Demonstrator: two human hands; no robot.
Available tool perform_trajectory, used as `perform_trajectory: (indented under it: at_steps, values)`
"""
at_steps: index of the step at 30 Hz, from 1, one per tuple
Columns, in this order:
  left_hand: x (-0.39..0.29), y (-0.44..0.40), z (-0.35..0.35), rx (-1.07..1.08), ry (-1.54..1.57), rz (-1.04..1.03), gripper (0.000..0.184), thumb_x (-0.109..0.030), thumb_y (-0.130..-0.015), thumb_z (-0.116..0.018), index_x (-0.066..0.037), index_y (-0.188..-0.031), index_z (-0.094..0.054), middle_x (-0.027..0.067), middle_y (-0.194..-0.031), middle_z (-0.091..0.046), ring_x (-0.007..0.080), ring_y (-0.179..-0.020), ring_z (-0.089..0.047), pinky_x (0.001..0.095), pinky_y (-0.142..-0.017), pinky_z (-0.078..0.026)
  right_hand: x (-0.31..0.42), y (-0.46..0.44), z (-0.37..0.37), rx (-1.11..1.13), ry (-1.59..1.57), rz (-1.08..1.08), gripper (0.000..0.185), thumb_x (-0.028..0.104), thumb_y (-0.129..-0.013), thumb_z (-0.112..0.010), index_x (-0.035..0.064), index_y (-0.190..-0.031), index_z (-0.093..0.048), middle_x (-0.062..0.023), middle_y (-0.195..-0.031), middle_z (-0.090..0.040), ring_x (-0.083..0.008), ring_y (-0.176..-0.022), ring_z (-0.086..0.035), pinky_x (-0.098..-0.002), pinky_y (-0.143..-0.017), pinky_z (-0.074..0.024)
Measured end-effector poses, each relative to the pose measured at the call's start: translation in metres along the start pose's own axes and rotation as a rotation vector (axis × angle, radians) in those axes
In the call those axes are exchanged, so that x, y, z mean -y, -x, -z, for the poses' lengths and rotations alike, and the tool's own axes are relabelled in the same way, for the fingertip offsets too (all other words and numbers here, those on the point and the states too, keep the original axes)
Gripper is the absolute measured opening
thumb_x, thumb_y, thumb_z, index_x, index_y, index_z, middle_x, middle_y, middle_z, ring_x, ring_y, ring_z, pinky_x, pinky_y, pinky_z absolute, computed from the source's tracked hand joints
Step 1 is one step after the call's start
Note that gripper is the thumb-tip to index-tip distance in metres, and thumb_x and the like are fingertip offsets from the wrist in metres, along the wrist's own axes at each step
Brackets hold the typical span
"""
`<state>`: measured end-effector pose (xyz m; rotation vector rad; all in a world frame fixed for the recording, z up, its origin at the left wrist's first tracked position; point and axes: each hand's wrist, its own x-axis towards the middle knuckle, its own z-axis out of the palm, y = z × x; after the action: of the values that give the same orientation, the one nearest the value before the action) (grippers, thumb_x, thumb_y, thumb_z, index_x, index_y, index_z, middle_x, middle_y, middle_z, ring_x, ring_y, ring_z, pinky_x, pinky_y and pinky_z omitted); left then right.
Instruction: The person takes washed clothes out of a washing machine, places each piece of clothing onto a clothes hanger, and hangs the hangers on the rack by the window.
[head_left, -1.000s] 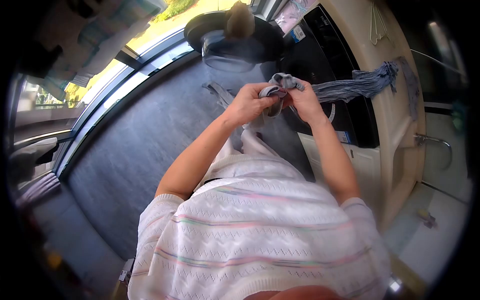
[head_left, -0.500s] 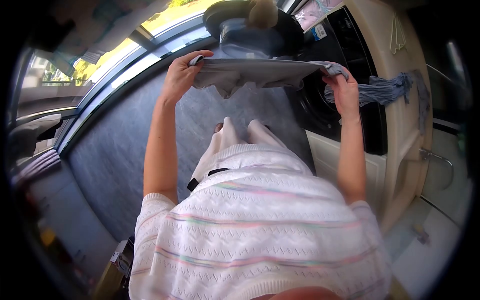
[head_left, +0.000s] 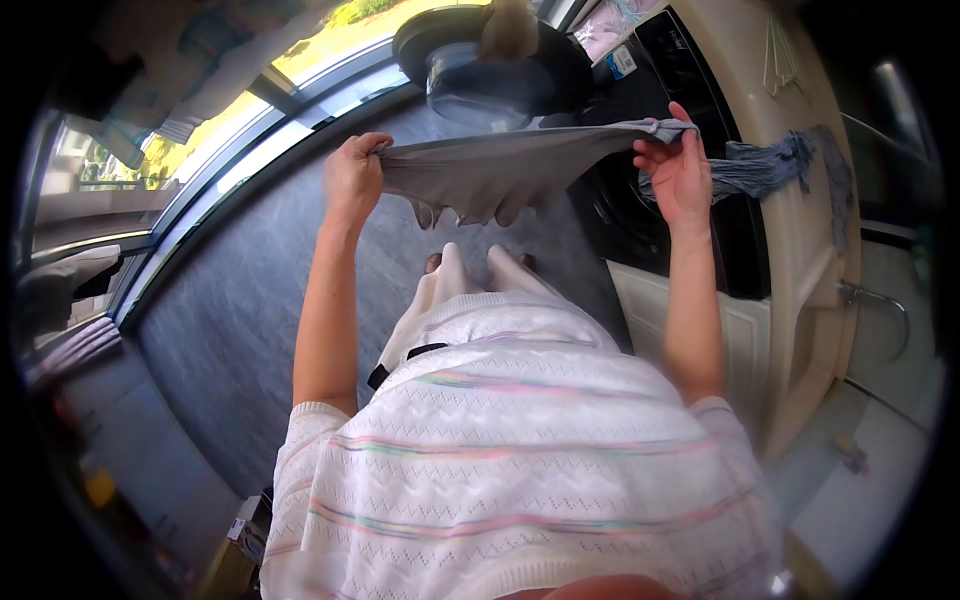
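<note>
A grey piece of clothing (head_left: 480, 165) hangs stretched between my two hands, its upper edge nearly straight and its lower edge wavy. My left hand (head_left: 353, 185) is closed in a fist round its left end. At the other end, my right hand (head_left: 684, 182) holds the corner at the fingertips, with its fingers partly spread and the palm showing. Just right of that hand, a crumpled blue-grey cloth (head_left: 765, 165) lies across the black washing machine (head_left: 690, 60) and the pale counter edge.
Beyond the garment stands a large round black object (head_left: 570, 75) with a bluish basin-like part. White hangers (head_left: 782, 65) lie on the counter (head_left: 735, 50). Windows (head_left: 220, 150) run along the left, with laundry hanging above. A curved metal tap (head_left: 885, 300) is at right.
Both hands have come slightly lower, and the garment hangs down further with more of it showing. The fingers of my right hand have opened somewhat and point upward.
</note>
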<state>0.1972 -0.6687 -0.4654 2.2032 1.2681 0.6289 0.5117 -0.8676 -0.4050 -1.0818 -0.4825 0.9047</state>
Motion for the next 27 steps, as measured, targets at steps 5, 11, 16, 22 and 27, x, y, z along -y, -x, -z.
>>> perform_trajectory:
  at_steps: [5, 11, 16, 22, 27]
  values:
    - [0.021, -0.002, 0.011, -0.167, 0.112, 0.245, 0.024, -0.009, -0.076, -0.045, -0.011, -0.089, -0.064, 0.0101, -0.081, -0.061, 0.0241, -0.073, -0.057, 0.0312, -0.067, -0.043, 0.003, 0.005, -0.002, -0.062, 0.462, -0.011, 0.036, 0.029, -0.093, -0.037, 0.0057, -0.118, -0.047, -0.0084, -0.095, -0.06, -0.0167, -0.075, -0.063, -0.0216, -0.053, -0.0488]
    - [0.035, -0.002, 0.024, -0.002, 0.8, 0.246, 0.022, -0.015, -0.076, -0.043, -0.003, -0.086, -0.058, -0.0004, -0.076, -0.053, 0.0098, -0.072, -0.047, 0.0239, -0.069, -0.038, -0.007, -0.002, 0.025, -0.083, 0.552, -0.1, 0.027, 0.026, -0.091, -0.044, 0.0045, -0.102, -0.057, -0.0036, -0.084, -0.063, -0.0126, -0.074, -0.061, -0.0231, -0.06, -0.0474]
    - [0.031, 0.003, 0.034, 0.143, 0.916, 0.431, 0.018, -0.018, -0.079, -0.047, -0.006, -0.088, -0.057, -0.0024, -0.076, -0.051, 0.0067, -0.072, -0.046, 0.0234, -0.068, -0.038, -0.009, 0.004, 0.019, 0.006, -0.033, -0.24, 0.026, 0.024, -0.09, -0.047, 0.0051, -0.105, -0.055, -0.0065, -0.099, -0.06, -0.0162, -0.095, -0.055, -0.0295, -0.086, -0.0403]
    - [0.031, 0.004, 0.031, 0.084, 0.939, 0.415, 0.019, -0.018, -0.083, -0.05, -0.006, -0.095, -0.059, 0.0005, -0.084, -0.059, 0.0089, -0.075, -0.054, 0.024, -0.07, -0.044, 0.004, 0.029, -0.015, 0.283, -0.284, -0.266, 0.047, 0.037, -0.091, -0.036, 0.0057, -0.126, -0.036, -0.0085, -0.117, -0.051, -0.0214, -0.108, -0.048, -0.0411, -0.094, -0.0364]
    - [0.028, 0.002, 0.022, 0.11, 1.133, 0.412, 0.022, -0.02, -0.085, -0.049, -0.007, -0.1, -0.059, 0.0001, -0.084, -0.059, 0.0092, -0.075, -0.055, 0.026, -0.066, -0.046, -0.071, 0.055, -0.023, 0.432, -0.446, -0.625, 0.055, 0.049, -0.089, -0.036, 0.0046, -0.12, -0.044, -0.0076, -0.075, -0.057, -0.0187, -0.06, -0.051, -0.0275, -0.056, -0.0417]
